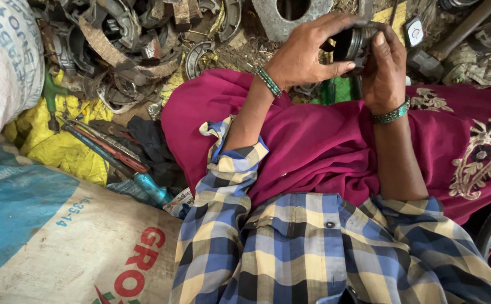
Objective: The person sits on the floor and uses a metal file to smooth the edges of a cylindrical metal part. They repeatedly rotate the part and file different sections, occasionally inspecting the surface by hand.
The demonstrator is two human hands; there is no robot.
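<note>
Both hands clamped on one dark metal ring part (351, 44): left hand (307, 56) grips its side, right hand (385, 70) cups the other. Scrap parts (127, 39) piled beyond.

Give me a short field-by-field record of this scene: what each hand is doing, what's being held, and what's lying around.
Left hand: left hand grips the dark round metal part from the left side.
Right hand: right hand holds the same part from the right, fingers curled over its top.
Held part: ring-shaped, dark, raised above the lap.
Lap: magenta cloth with embroidery.
Clothing: checked shirt, green bangles on both wrists.
Left of the person: screwdrivers on a yellow sack.
Behind: pile of worn curved metal parts.
</note>
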